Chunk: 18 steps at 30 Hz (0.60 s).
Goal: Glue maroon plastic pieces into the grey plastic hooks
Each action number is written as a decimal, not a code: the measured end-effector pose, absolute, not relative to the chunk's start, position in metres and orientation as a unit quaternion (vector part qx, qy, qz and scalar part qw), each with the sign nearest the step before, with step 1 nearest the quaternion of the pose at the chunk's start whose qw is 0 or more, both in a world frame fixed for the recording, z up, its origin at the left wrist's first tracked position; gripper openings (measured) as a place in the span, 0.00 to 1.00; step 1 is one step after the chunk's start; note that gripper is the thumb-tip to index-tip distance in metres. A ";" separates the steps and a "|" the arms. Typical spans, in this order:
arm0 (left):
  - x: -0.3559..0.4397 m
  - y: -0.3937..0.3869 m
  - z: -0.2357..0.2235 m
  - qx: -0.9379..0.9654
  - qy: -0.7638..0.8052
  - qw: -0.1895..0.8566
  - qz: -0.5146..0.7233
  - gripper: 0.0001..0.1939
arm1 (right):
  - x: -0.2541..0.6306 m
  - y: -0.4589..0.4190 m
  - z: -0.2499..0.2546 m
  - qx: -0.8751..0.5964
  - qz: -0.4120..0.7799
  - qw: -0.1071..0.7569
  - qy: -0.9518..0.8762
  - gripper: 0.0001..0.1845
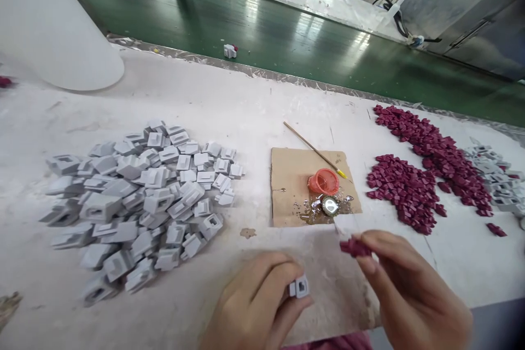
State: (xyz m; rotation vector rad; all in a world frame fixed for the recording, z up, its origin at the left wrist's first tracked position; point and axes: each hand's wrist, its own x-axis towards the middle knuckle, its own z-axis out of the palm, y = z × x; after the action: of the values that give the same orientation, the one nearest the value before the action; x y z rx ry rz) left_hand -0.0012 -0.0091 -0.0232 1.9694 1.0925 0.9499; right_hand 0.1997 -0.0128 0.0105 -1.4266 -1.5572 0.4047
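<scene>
Over the white surface [254,104], the left hand [258,298] pinches a grey, square-holed plastic block [293,289], the right hand [414,287] a knobbly maroon plastic piece [353,247]; best keep the block's hole [302,286] uncovered.

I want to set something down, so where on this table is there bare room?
There is bare table between the grey pieces and the cardboard, and behind both toward the green belt. It is crowded around the red cup on the cardboard and at the right, among the maroon pieces.
</scene>
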 end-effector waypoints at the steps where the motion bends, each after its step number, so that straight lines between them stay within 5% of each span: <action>1: 0.000 -0.009 -0.023 0.762 0.427 0.327 0.360 0.09 | 0.195 -0.018 0.011 -0.572 0.182 0.484 -0.637 0.08; 8: 0.005 -0.012 -0.024 0.791 0.454 0.247 0.326 0.01 | 0.173 -0.044 -0.011 -0.559 0.218 0.483 -0.637 0.06; 18: 0.005 -0.011 -0.025 0.799 0.442 0.237 0.331 0.05 | 0.166 -0.048 -0.018 -0.545 0.210 0.483 -0.652 0.13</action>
State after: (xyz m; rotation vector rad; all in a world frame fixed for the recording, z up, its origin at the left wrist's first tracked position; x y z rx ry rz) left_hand 0.0046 -0.0110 -0.0253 2.1918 1.2120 0.9069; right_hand 0.1664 -0.0476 -0.0179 -1.3288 -1.5888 0.5118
